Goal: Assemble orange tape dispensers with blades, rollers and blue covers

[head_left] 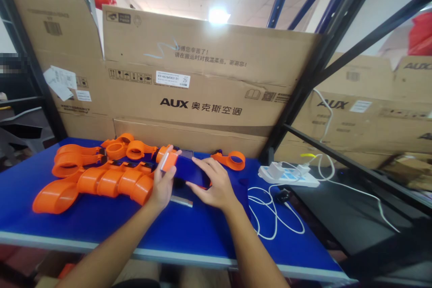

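Observation:
My left hand (pixel 164 185) is closed on a small orange piece (pixel 170 160) with a pale edge, held above the blue table. My right hand (pixel 217 184) has its thumb and fingers around a dark blue piece (pixel 190 171), which reaches across to the orange one. Whether the two pieces are joined, I cannot tell. Below them, a flat metal strip (pixel 182 201) lies on the table. Left of my hands rest several orange plastic rings (pixel 110 182) with dark ends. Another orange ring (pixel 235 160) lies beyond my right hand.
A blue tabletop (pixel 111 227) with a pale front edge carries everything. Upright cardboard (pixel 202 81) walls off the back. At the right are a white power strip (pixel 290 174), a loosely coiled white cable (pixel 275 216) and a black metal frame post (pixel 303 81).

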`<state>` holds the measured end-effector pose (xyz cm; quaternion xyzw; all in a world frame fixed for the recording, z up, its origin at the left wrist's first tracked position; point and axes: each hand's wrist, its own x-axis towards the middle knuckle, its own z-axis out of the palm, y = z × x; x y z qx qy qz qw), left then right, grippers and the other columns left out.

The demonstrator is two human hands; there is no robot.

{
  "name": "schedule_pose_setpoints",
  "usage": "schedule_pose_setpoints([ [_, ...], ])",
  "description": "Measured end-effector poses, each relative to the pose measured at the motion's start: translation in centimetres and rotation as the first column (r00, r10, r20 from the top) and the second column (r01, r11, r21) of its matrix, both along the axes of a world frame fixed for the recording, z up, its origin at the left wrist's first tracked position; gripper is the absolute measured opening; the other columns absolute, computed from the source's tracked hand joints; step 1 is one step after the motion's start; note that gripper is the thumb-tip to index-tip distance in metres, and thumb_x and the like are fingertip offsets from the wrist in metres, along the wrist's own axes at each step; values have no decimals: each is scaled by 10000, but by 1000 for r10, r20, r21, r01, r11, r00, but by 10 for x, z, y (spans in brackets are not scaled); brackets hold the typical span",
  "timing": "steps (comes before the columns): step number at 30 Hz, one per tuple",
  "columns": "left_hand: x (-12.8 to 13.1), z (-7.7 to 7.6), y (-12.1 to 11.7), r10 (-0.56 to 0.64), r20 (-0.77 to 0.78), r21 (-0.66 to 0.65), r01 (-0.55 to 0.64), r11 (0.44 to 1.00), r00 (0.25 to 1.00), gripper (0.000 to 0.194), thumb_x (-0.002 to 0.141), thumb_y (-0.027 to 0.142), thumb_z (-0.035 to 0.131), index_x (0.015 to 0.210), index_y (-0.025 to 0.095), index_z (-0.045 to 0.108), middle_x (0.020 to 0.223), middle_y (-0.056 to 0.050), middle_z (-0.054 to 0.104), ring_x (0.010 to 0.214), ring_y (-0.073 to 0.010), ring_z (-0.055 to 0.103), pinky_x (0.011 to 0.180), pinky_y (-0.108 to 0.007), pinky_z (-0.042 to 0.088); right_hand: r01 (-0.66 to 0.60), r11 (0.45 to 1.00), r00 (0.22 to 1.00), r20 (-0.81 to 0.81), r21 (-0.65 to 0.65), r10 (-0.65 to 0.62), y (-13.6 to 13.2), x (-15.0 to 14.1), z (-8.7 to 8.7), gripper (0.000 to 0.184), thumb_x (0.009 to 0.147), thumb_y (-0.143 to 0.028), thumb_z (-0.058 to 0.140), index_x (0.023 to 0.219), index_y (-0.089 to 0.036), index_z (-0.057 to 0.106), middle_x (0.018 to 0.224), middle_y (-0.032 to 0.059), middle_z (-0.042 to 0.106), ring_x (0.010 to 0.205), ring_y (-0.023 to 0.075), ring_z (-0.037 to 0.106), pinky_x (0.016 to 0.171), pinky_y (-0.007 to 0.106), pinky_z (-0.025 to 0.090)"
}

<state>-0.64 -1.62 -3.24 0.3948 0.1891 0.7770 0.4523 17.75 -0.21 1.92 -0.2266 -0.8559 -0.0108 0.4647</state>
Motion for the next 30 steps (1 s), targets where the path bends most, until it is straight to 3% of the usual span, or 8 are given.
schedule_pose_setpoints([
  [5,-2,5,1,62,37,-80,-59,995,997,681,775,290,856,1404,277,595,1378,-107,680,1320,-331,607,1153,-496,436,51,987,996,59,150,-61,-1,-5,-2,640,882,-365,768,1472,-266,543,1180,135,686,1034,318,645,861,502,525],
  [14,-2,13,0,42,94,-104,-32,994,995,594,728,232,889,1268,257,643,1235,-83,740,1164,-272,698,1033,-392,534,51,989,994,88,137,-63,7,-2,-8,674,911,-355,752,1526,-294,483,1257,137,665,1109,319,634,897,500,513],
  [19,-2,16,-2,29,113,-151,-12,989,993,580,718,238,900,1240,255,649,1170,-70,755,1050,-238,732,849,-307,590,64,989,992,97,136,-78,8,-2,-9,688,914,-372,751,1538,-295,471,1263,136,661,1110,316,632,904,495,515],
  [30,-2,18,-2,46,135,-213,-16,977,990,596,687,261,920,1216,257,647,1108,-60,762,926,-215,748,701,-255,570,72,986,993,86,153,-86,8,-3,-10,695,912,-373,753,1542,-298,470,1250,135,663,1115,311,632,916,490,519],
])
